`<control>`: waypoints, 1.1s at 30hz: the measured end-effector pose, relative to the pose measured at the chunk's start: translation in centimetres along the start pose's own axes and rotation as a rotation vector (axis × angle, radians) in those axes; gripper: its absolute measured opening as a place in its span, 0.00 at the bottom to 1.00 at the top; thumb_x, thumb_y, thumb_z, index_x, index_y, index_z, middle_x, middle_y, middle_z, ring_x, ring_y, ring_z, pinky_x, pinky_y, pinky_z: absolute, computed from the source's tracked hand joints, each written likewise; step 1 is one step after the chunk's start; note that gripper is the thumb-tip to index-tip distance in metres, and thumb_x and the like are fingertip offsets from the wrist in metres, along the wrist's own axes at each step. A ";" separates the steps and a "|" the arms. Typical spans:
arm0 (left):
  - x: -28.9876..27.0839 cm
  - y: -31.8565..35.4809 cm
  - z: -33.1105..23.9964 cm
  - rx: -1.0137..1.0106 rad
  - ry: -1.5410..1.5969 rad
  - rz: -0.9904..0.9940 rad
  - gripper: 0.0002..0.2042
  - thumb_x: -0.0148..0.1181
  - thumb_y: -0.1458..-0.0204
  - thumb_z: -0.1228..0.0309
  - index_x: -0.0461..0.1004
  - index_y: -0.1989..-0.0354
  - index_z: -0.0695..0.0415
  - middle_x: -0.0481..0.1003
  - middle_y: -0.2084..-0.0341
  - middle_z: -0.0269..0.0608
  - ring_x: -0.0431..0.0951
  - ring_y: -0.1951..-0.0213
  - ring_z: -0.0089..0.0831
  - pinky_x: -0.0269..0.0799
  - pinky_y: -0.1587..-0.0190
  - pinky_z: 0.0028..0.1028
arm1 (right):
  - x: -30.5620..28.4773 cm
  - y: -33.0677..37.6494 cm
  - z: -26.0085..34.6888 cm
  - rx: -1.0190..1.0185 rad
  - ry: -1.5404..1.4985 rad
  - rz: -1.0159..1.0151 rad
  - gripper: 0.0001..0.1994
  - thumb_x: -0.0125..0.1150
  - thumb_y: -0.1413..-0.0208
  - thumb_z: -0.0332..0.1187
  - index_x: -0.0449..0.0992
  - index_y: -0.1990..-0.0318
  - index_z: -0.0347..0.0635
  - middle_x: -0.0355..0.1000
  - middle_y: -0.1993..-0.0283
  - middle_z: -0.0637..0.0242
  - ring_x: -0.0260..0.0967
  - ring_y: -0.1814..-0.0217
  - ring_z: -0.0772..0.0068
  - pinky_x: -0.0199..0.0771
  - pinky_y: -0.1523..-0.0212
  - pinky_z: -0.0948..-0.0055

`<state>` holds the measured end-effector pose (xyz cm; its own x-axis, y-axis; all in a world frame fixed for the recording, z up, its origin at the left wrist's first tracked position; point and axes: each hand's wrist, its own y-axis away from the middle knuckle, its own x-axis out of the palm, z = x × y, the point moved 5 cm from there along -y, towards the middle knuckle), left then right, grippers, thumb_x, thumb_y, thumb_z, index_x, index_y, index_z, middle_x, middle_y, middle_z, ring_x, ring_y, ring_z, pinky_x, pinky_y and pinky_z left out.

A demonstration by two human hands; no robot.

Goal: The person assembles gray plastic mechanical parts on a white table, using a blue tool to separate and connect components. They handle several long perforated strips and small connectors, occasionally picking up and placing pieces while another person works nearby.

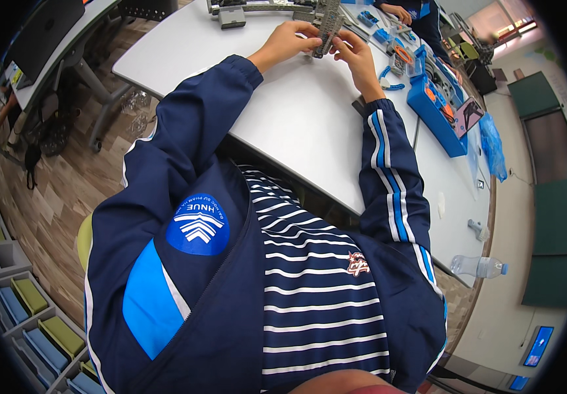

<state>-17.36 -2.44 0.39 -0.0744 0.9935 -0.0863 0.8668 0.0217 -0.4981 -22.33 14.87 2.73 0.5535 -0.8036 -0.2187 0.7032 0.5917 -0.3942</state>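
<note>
At the far side of the white table (296,125), a grey perforated beam (329,27) stands up between my two hands. My left hand (288,43) is closed on its left side, thumb and fingers pinching near the lower part. From the right, my right hand (355,58) grips the same beam with the fingertips. A larger grey frame (263,8) of perforated pieces lies just beyond, with a grey block (233,18) at its left. How the beam joins the frame is hard to make out.
To the right sits a blue tray (436,117) of parts, beside a blue-handled tool (390,80) and an orange coil (403,54). A blue plastic bag (491,141) and a water bottle (475,266) lie farther right. Another person's hand (398,13) rests across the table.
</note>
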 end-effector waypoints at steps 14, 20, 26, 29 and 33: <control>0.2 0.0 0.3 -0.036 -0.079 0.089 0.20 0.65 0.46 0.67 0.75 0.47 0.63 0.76 0.58 0.42 0.80 0.59 0.29 0.76 0.56 0.26 | -0.7 -0.1 0.1 -0.050 0.110 -0.040 0.13 0.63 0.39 0.33 0.78 0.52 0.35 0.78 0.62 0.68 0.72 0.64 0.79 0.70 0.64 0.80; 0.1 0.0 0.1 0.009 -0.096 0.092 0.21 0.65 0.47 0.66 0.75 0.47 0.63 0.76 0.57 0.42 0.80 0.59 0.29 0.76 0.56 0.26 | -1.1 0.0 0.0 -0.031 0.126 -0.033 0.12 0.62 0.39 0.33 0.78 0.53 0.35 0.78 0.63 0.68 0.72 0.65 0.80 0.69 0.65 0.80; 0.6 0.2 0.0 -0.006 -0.175 0.051 0.25 0.71 0.52 0.61 0.76 0.49 0.62 0.76 0.59 0.41 0.80 0.60 0.29 0.75 0.58 0.26 | -1.0 -0.1 0.0 -0.034 0.117 -0.049 0.12 0.62 0.39 0.32 0.77 0.51 0.35 0.77 0.63 0.68 0.72 0.64 0.80 0.70 0.65 0.80; 1.0 0.4 -0.1 0.007 -0.212 0.027 0.25 0.73 0.54 0.60 0.76 0.50 0.62 0.77 0.60 0.40 0.80 0.62 0.28 0.75 0.59 0.26 | -0.8 -0.2 0.1 -0.072 0.103 -0.057 0.10 0.63 0.40 0.31 0.77 0.54 0.35 0.79 0.62 0.67 0.75 0.65 0.78 0.72 0.66 0.79; 1.1 0.4 -0.3 0.043 -0.243 0.001 0.24 0.72 0.55 0.62 0.76 0.51 0.62 0.77 0.62 0.41 0.79 0.63 0.27 0.75 0.60 0.26 | -0.7 -0.2 0.1 -0.082 0.099 -0.055 0.09 0.62 0.40 0.30 0.76 0.55 0.35 0.78 0.61 0.66 0.75 0.64 0.77 0.74 0.67 0.78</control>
<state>-16.92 -1.34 0.35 -0.1946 0.9374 -0.2889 0.8454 0.0109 -0.5340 -22.82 15.29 3.08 0.4654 -0.8398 -0.2796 0.6903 0.5421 -0.4792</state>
